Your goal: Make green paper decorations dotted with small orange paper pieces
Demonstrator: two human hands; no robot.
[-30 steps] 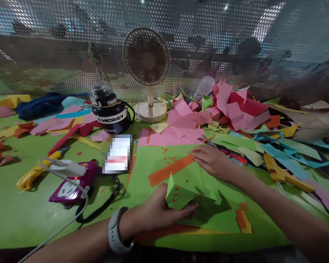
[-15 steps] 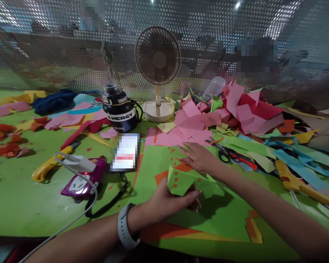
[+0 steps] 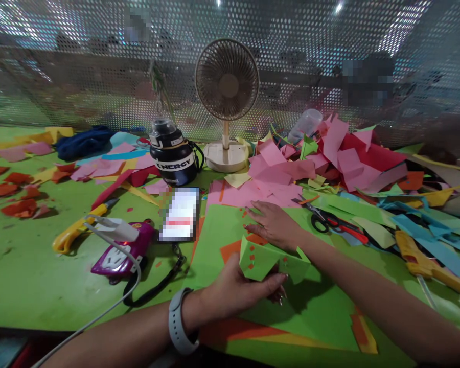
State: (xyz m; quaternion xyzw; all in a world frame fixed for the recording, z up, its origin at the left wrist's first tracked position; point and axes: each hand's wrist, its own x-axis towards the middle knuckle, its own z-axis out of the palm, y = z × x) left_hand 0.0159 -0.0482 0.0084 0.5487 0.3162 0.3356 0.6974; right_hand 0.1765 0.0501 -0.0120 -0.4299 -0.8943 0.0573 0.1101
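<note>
Cupping the near side of the folded green piece, the left hand has its thumb and fingers closed around it above the near half of the green sheet. The piece's long axis runs roughly left to right across the sheet, its orange-dotted face turned toward the person and a pointed corner rising at its left end. Beyond it, the right hand rests palm down over the sheet, fingers spread and open, beside small orange bits and over part of the orange strip — no grip shows.

A second ago that hand lay at the strip's far end, fingers closer together; now it hides more of the strip, and the dotted face shows more fully.

Orange and yellow paper sticks out under the sheet's near edge, close to the table's edge. Plain green shows on the sheet's left part — a little side room — while the phone borders it left, scissors right, and pink scraps and the fan stand beyond.
</note>
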